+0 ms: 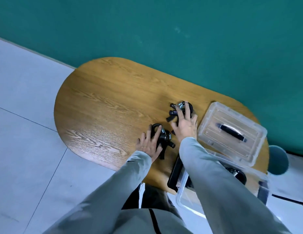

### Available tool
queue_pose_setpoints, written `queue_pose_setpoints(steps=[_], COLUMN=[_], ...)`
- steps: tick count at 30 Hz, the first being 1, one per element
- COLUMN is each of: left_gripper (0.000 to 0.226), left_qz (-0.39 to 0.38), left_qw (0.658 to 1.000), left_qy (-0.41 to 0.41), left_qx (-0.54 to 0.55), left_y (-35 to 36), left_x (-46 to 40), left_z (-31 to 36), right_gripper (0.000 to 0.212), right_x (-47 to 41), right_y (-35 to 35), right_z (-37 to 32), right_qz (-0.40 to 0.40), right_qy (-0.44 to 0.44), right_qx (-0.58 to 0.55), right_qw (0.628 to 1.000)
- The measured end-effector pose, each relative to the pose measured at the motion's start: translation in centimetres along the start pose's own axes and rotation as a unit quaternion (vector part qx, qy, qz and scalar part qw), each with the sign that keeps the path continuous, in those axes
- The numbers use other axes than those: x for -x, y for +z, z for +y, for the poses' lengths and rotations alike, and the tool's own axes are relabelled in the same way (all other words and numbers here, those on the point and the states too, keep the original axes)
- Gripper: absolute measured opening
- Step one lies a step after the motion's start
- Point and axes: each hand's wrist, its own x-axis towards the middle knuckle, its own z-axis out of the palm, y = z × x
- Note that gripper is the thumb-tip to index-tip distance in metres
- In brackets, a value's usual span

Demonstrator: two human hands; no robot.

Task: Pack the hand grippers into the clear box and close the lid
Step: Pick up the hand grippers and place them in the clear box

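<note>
Left hand: the left hand (150, 142) lies flat over a near hand gripper (163, 137) at about 6 o'clock of the wooden table (100, 102); the fingers are spread and curling round its black handles, touching it, but I cannot tell whether the grip has closed.

Right hand: the right hand (185, 123) is spread over a far cluster of hand grippers (178, 109) toward 3 o'clock on the table; the fingertips rest on the springs and handles, and a firm hold cannot be confirmed.

Clear box: the clear box (181, 191) stands open at the table's 5 o'clock edge, partly hidden under the right sleeve (215, 183); a dark piece with a coil, which looks like a hand gripper already packed (237, 173), shows inside.

Lid: the lid (213, 115), with its black carry handle (232, 132), lies off the box at 3 o'clock, just beside the right hand and just beyond the box.

Done so far: judging by the layout, one gripper appears to be in the box; the exact count inside is hidden.

Still left: the pieces under both hands sit on the table, so they need lifting across to the box, and then the lid has to go on and shut.

Progress: roughly early to middle, as a judgement.
</note>
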Motion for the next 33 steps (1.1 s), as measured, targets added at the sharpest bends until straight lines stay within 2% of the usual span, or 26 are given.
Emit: queue_pose_setpoints(steps=[5, 12, 16, 21, 28, 33], left_gripper=[0.085, 0.08, 0.083, 0.086, 0.082, 0.085], left_qz=[0.009, 0.051, 0.075, 0.107, 0.063, 0.036], left_qw=[1.0, 0.997, 0.996, 0.993, 0.99, 0.989], left_qy=[0.012, 0.016, -0.014, -0.011, 0.078, 0.095], left_qx=[-0.002, -0.049, -0.054, -0.05, -0.096, -0.107], left_y=[-2.2, -5.0, -6.5, -7.0, -3.9, -0.9], left_x=[2.0, 5.0, 6.2, 8.0, 11.4, 13.3], left_z=[1.6, 4.6, 8.7, 15.2, 21.4, 22.6], right_gripper=[0.069, 0.066, 0.064, 0.068, 0.072, 0.077], right_x=[5.0, 10.6, 13.5, 18.0, 23.5, 26.2], right_y=[-2.4, -6.2, -8.3, -8.2, -5.1, -3.2], right_z=[1.4, 5.3, 8.3, 14.1, 20.5, 23.1], right_qz=[-0.006, 0.039, 0.046, 0.105, 0.123, 0.117], right_qy=[0.03, 0.026, 0.025, 0.005, 0.035, 0.058], right_qx=[0.003, -0.024, -0.035, -0.065, -0.122, -0.145], right_qw=[1.0, 0.999, 0.998, 0.992, 0.984, 0.981])
